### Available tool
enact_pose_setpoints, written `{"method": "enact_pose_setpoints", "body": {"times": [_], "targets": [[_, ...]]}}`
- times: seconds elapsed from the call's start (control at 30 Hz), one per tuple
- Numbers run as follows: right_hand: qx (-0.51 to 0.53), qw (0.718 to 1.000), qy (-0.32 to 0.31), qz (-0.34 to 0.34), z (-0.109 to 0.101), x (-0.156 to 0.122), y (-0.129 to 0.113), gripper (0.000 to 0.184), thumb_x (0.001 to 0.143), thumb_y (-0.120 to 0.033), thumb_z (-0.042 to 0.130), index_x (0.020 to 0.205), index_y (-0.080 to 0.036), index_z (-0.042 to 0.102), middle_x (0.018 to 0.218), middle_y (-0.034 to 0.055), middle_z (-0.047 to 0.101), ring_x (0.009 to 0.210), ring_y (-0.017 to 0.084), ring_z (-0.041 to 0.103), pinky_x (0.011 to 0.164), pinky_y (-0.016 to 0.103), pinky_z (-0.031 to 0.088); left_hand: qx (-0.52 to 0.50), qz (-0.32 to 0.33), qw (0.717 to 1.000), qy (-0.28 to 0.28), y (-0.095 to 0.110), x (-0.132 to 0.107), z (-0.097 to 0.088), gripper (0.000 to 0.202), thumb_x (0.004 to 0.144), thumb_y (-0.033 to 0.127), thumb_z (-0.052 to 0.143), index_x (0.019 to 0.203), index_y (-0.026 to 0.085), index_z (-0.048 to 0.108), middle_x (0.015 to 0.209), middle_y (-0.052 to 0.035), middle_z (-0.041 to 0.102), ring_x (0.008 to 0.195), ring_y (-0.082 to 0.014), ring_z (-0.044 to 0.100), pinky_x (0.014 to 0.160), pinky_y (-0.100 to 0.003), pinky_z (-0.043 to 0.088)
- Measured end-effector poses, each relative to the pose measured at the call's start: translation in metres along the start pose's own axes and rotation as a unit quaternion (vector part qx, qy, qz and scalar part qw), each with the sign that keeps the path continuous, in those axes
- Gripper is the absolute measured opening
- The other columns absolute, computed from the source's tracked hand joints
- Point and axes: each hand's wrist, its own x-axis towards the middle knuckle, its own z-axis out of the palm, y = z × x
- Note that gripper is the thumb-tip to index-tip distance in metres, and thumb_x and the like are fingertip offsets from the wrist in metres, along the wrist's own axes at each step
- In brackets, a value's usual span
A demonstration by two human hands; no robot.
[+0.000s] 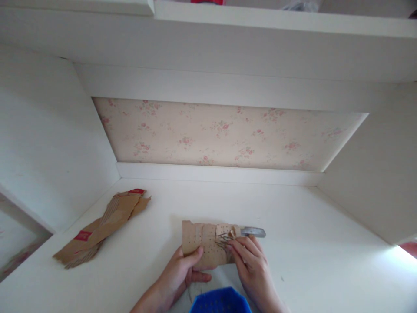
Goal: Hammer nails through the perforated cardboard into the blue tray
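Note:
A small brown cardboard piece (203,241) dotted with holes lies on the white desk (306,243) near the front edge. My left hand (180,274) grips its lower left edge, thumb on top. My right hand (249,261) pinches at a cluster of thin metal pins (223,240) stuck in the card's right part. A grey metal tool (254,232) pokes out from behind the card, just above my right fingers.
Torn brown paper packaging (104,224) with red labels lies at the left of the desk. A blue perforated basket (220,302) sits at the bottom edge between my wrists. White side walls, a floral back panel (228,134) and a shelf overhead enclose the desk.

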Motion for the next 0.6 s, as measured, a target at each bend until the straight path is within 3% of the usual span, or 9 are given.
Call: {"method": "enact_pose_setpoints", "body": {"times": [0.33, 0.6], "targets": [[0.008, 0.999, -0.036, 0.022, -0.0002, 0.002, -0.0014, 0.016, 0.098, -0.021, 0.054, 0.09, -0.024, 0.068, 0.088, 0.0044, 0.071, 0.084, 0.024, 0.054, 0.076, 0.041, 0.047, -0.009, 0.006, 1.0, -0.005, -0.0005, 0.0005, -0.0033, 0.05, 0.08, 0.032, 0.081, 0.12, 0.012, 0.058, 0.1, -0.0149, 0.076, 0.083, -0.0297, 0.076, 0.055, -0.031, 0.061], [0.028, 0.999, -0.014, 0.022, 0.0041, -0.0007, 0.0007, 0.014, 0.097, -0.02, 0.057, 0.09, -0.026, 0.067, 0.087, 0.0022, 0.071, 0.086, 0.023, 0.059, 0.078, 0.04, 0.048, -0.012, 0.01, 0.999, -0.029, 0.0014, -0.0026, -0.0005, 0.05, 0.081, 0.037, 0.079, 0.12, 0.011, 0.061, 0.105, -0.0169, 0.075, 0.087, -0.0297, 0.074, 0.059, -0.032, 0.06]]}}
